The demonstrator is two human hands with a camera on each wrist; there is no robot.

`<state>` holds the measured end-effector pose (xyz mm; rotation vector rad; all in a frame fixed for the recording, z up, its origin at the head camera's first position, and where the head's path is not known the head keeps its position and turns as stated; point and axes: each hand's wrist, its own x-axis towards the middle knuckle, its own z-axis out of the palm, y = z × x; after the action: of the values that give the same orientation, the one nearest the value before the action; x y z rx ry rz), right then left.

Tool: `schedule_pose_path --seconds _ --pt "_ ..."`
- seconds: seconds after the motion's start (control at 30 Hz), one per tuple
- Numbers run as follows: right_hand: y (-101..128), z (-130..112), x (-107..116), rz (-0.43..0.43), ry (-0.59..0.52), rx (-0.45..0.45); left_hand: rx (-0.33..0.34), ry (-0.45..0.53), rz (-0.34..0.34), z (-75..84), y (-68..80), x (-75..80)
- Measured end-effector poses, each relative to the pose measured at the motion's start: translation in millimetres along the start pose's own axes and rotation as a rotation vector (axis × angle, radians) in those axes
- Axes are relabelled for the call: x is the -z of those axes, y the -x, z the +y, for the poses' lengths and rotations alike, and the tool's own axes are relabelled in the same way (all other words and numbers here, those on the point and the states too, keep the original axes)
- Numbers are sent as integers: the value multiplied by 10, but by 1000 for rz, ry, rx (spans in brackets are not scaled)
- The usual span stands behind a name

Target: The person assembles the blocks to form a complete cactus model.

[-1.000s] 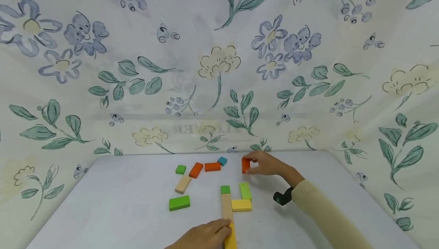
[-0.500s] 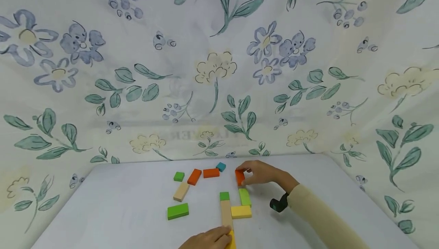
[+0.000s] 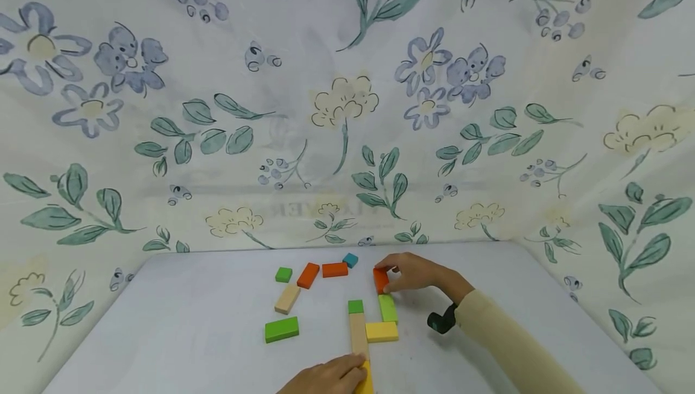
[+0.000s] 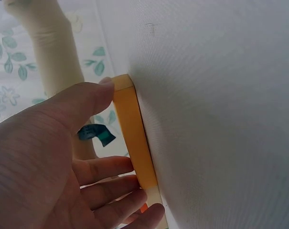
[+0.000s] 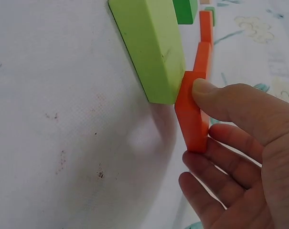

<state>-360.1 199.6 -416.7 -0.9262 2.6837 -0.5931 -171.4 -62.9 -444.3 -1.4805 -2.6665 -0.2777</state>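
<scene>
My right hand (image 3: 414, 272) pinches an orange-red block (image 3: 380, 283) between thumb and fingers. In the right wrist view this block stands right at the end of a light green block (image 5: 151, 50). The light green block meets one end of a pale yellow block (image 3: 382, 332), which lies crosswise beside a column of blocks. That column has a small green block (image 3: 355, 306) at its far end, then a beige wooden stretch (image 3: 358, 332), then a deep yellow block (image 4: 133, 131). My left hand (image 3: 328, 376) holds the deep yellow block, thumb at its near end, fingers along its side.
On the white table (image 3: 179, 315), left of the column, lie a green block (image 3: 282, 329), a beige block (image 3: 287, 298) and a small green block (image 3: 283, 274). Two orange-red blocks, one of them flat (image 3: 335, 270), and a blue block (image 3: 350, 260) lie farther back. Floral cloth (image 3: 304, 140) hangs behind.
My right hand has brought the orange-red block nearer and slightly left, to the far end of the light green block. My left hand stays at the deep yellow block.
</scene>
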Motion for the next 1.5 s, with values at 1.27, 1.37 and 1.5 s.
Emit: schedule_pose_path --seconds 1.27,1.37,1.5 --pt "-2 -25 -32 -43 37 -38 25 7 -21 13 14 26" --pt "-7 -28 -43 -38 41 -58 25 7 -23 20 13 27" --pt "-13 -37 -57 -27 53 -68 25 11 -22 24 9 32"
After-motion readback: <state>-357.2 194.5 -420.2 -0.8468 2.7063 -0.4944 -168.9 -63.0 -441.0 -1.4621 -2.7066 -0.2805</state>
